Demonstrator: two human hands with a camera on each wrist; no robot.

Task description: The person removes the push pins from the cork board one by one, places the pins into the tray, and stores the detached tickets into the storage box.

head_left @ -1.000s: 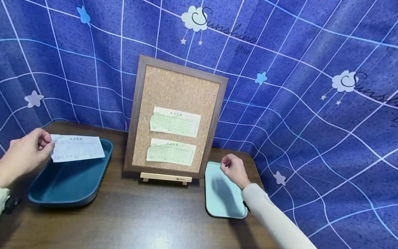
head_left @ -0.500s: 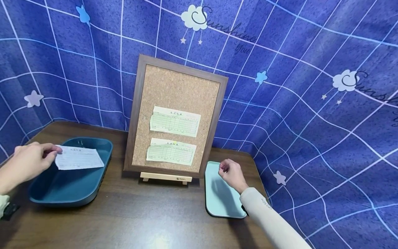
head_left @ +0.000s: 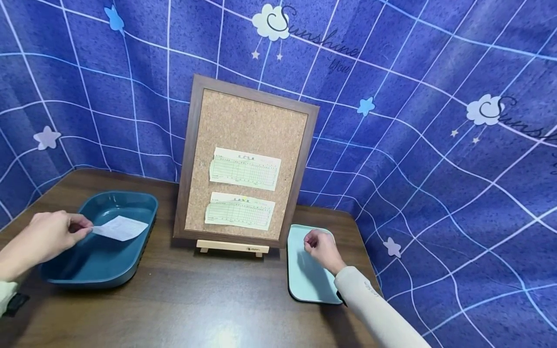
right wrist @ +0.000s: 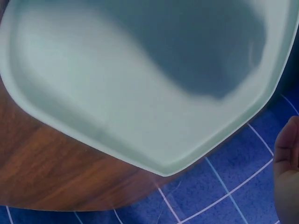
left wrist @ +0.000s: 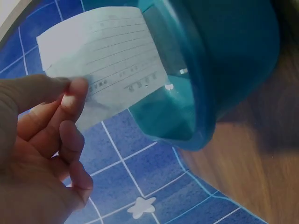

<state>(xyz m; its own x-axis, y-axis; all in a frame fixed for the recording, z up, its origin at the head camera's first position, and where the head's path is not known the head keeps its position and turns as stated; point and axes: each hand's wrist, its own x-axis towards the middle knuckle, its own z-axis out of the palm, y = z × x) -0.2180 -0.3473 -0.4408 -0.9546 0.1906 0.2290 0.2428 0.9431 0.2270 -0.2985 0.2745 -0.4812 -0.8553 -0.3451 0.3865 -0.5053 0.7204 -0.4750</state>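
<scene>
My left hand [head_left: 54,237] pinches a paper slip [head_left: 120,228] by one edge between thumb and fingertips, over the deep teal tray [head_left: 145,251]. Printed lines and small characters cover this slip [left wrist: 117,51] in the left wrist view, and its far edge overlaps the tray's opening. My right hand [head_left: 323,250] is raised over the shallow mint tray [head_left: 300,285], fingers and thumb curled together. No object shows between them. Only a sliver of the right hand [right wrist: 287,163] appears at the right wrist view's edge. The mint tray's visible floor carries a dark shadow.
A wood-framed cork board [head_left: 256,116] leans on a small wooden easel [head_left: 232,247] between the trays. Two green printed slips, an upper slip [head_left: 245,169] and a lower slip [head_left: 239,211], are on it. A blue gridded curtain [head_left: 391,145] hangs behind the brown table [head_left: 187,299].
My left hand has moved down and slightly right with the paper slip, which now tilts flatter over the teal tray. The right hand stays nearly in place over the mint tray.
</scene>
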